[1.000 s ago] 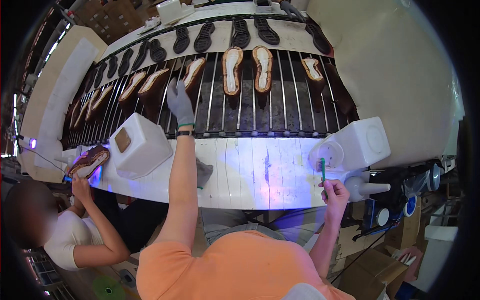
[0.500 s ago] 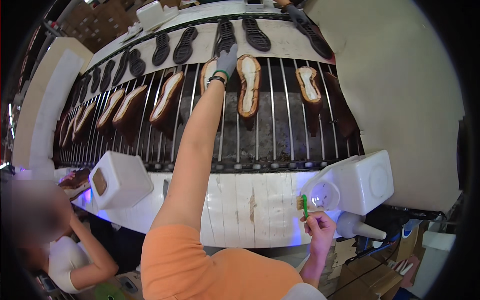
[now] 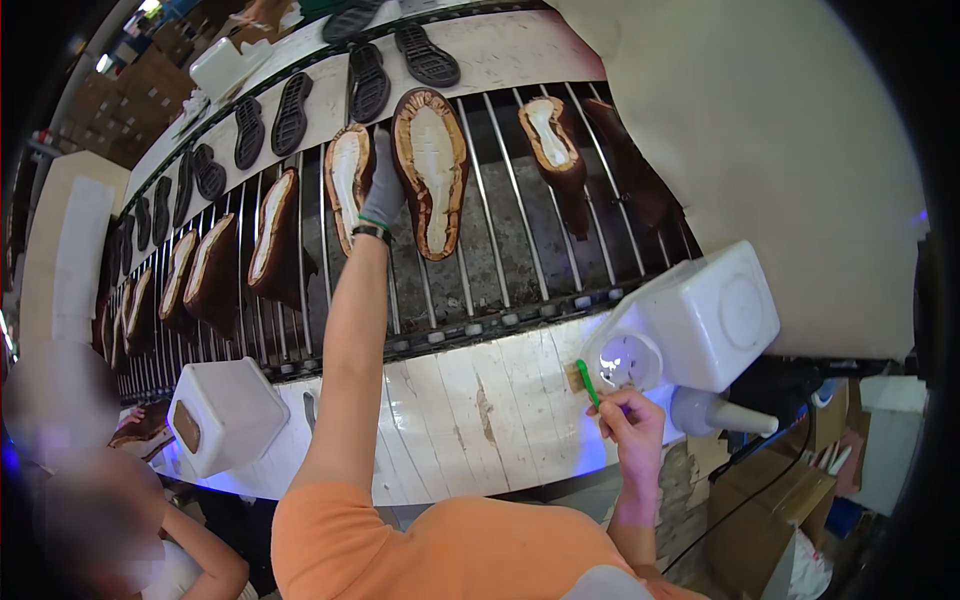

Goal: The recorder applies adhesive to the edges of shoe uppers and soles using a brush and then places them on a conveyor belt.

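Note:
My left hand (image 3: 383,190), in a grey glove, reaches over the metal rollers and grips a brown shoe upper (image 3: 430,185) from its left side. Its pale underside, with gathered leather around the rim, faces up. Most of my fingers are hidden behind it. Close by on the left lies another upper (image 3: 347,180), with my glove beside it. In my right hand (image 3: 632,420) is a small brush with a green handle (image 3: 588,383), pinched between thumb and fingers. Its bristles are next to a round white cup (image 3: 628,360) at the near ledge.
Black soles (image 3: 368,82) line the pale belt behind the rollers (image 3: 505,230); several more uppers (image 3: 205,262) stand leftward. White plastic containers (image 3: 228,415) (image 3: 715,315) sit on the white ledge (image 3: 450,420). A squeeze bottle (image 3: 715,412) lies at the right. Another person works at the lower left.
My left hand has moved from the soles down to the upper, which is now raised closer to me. The view has shifted right. My right hand still holds the brush by the cup.

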### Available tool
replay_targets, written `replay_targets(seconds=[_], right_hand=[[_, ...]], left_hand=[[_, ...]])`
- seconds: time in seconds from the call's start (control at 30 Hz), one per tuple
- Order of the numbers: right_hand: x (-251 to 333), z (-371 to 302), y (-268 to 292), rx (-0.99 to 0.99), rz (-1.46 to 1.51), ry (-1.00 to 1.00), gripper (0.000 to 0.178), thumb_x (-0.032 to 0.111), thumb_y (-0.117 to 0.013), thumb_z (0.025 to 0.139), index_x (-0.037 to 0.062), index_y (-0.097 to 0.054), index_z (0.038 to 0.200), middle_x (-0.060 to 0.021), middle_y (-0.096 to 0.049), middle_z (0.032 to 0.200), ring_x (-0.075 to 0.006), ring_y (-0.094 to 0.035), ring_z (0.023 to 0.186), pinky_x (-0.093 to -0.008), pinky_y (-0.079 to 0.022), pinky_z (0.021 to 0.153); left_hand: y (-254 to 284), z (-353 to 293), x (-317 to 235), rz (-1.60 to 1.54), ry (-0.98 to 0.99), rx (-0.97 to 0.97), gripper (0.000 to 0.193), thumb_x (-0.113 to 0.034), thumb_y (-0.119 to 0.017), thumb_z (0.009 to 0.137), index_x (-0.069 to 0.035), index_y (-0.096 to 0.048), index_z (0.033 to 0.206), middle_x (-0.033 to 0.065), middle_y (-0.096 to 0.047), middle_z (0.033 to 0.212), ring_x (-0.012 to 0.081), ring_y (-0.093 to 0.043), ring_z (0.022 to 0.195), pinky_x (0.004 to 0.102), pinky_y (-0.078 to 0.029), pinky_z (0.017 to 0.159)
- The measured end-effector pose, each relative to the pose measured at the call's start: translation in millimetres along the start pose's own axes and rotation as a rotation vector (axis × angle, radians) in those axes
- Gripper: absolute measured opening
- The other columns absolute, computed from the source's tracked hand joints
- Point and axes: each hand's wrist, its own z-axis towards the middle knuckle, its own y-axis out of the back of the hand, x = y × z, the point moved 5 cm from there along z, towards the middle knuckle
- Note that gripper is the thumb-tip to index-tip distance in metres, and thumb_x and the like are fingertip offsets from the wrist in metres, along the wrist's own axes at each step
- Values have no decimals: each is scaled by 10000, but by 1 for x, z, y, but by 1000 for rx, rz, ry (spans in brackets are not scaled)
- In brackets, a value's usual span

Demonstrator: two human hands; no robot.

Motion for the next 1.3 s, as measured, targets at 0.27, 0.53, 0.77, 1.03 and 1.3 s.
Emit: replay_targets(seconds=[0.27, 0.53, 0.77, 1.03, 1.3], right_hand=[[18, -22, 3, 6, -38, 66, 89, 31, -643, 861, -18, -684, 923, -32, -666, 754, -29, -455, 562, -175, -349, 496], [19, -53, 61, -239, -430, 210, 130, 85, -678, 833, -15, -686, 915, -40, -663, 742, -52, -462, 568, -209, -372, 518], [25, -41, 53, -348, -939, 468, 164, 133, -686, 806, 23, -655, 925, -131, -658, 835, -307, -614, 692, -400, -469, 632], [27, -21, 26, -353, -1446, 403, 130, 138, -651, 825, 11, -631, 843, -161, -655, 872, -389, -613, 787, -463, -472, 685], [-12, -1, 65, -48, -272, 1, 249, 178, -581, 924, -9, -672, 1061, -51, -677, 770, -36, -441, 496, -192, -307, 426]], left_hand=[[-6, -6, 21, 267, -118, -71, 470, -384, -543, 919, 9, -583, 1174, 83, -656, 1048, 179, -647, 872, 302, -506, 799], [-75, -166, -54, 136, -417, -26, 586, -646, -362, 912, -95, -544, 829, 31, -520, 586, 141, -462, 414, 243, -394, 378], [-69, -366, 38, 757, -871, -758, 451, -118, -700, 847, 60, -526, 1223, 115, -570, 1215, 209, -539, 1080, 351, -409, 990], [-50, -408, 130, 860, -513, -495, 558, -148, -673, 875, 22, -435, 1350, 72, -491, 1356, 196, -459, 1210, 337, -343, 1042], [-52, -417, 174, -454, -32, -316, 516, -319, -533, 959, -75, -398, 1393, 126, -489, 1347, 261, -467, 1233, 393, -379, 1044]])
